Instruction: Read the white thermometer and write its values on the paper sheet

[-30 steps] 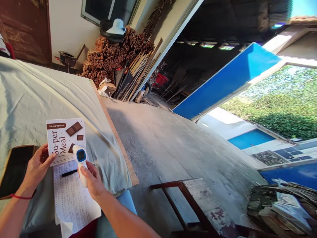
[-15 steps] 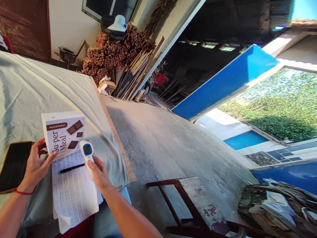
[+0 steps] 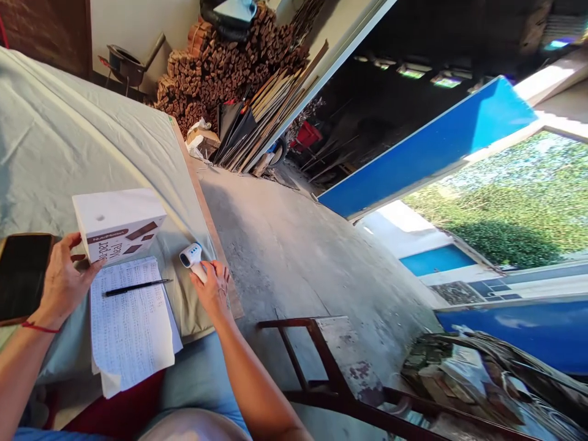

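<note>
My left hand [image 3: 68, 275] grips the lower left corner of a white box [image 3: 122, 211] printed "NutriMotion" with brown bar pictures. The box stands on the cloth-covered table, at the top end of some handwritten sheets [image 3: 131, 331]. A black pen [image 3: 135, 288] lies across the paper. To the right, my right hand [image 3: 214, 285] has its fingers round the handle of a white infrared thermometer [image 3: 190, 254], low over the cloth near the table's right edge. Whether the thermometer touches the cloth I cannot tell. Left of my left hand lies a dark-screened phone [image 3: 25, 275].
A pale cloth [image 3: 92, 128] covers the table, whose wooden edge [image 3: 202, 202] runs down its right side. A worn wooden chair [image 3: 331, 355] stands on the concrete floor at the lower right. Stacked firewood [image 3: 229, 67] and a metal stove [image 3: 126, 64] are at the back.
My right hand has carried the thermometer right, away from the box and paper, and turned it so its head points left. My left hand stays on the box, which shows more of its top.
</note>
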`<control>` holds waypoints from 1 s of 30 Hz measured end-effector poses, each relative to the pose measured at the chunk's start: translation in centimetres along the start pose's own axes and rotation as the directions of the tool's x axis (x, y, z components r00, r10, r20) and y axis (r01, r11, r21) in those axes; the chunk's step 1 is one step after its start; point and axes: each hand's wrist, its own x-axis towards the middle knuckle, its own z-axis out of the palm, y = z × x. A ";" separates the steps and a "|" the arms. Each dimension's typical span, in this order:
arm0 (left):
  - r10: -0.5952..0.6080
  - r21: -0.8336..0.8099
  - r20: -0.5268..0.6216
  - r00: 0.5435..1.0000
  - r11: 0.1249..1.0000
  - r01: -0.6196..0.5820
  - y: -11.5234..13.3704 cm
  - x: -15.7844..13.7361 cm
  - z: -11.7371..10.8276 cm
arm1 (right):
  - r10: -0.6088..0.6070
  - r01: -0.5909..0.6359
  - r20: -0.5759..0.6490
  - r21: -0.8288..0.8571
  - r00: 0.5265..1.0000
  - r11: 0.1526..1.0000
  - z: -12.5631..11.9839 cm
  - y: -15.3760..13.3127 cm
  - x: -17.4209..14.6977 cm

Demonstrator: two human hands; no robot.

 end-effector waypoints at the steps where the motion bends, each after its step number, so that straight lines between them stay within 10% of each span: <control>1: 0.032 0.042 -0.036 0.999 0.999 -0.030 0.0 -0.2 0.1 | -0.029 0.030 -0.014 0.006 0.999 1.000 0.0 -0.6 -0.2; 8: 0.362 0.279 -0.222 0.905 0.913 -0.297 0.1 -1.9 0.6 | -0.334 0.313 0.220 0.127 0.916 0.941 1.3 -5.5 -0.9; 12: 0.503 0.260 -0.109 0.857 0.847 -0.464 1.1 -3.2 1.1 | -0.415 0.382 0.308 0.163 0.856 0.910 0.4 -5.3 -0.4; 17: 0.585 0.090 0.357 0.729 0.755 -0.650 2.1 -5.7 2.8 | -0.187 0.115 0.207 0.317 0.960 0.942 -1.5 -3.2 -1.6; 20: 0.596 0.099 0.474 0.648 0.695 -0.712 1.9 -7.2 4.1 | 0.001 -0.122 0.214 0.552 0.977 0.825 -1.5 -3.4 -3.5; 24: 0.528 0.197 0.522 0.670 0.689 -0.697 2.1 -8.2 5.2 | 0.109 -0.348 0.363 0.703 0.926 0.620 -0.8 -4.7 -5.2; 30: 0.477 0.265 0.524 0.705 0.696 -0.667 3.1 -8.5 5.7 | 0.025 -0.237 0.298 0.702 0.954 0.672 -0.6 -5.6 -5.1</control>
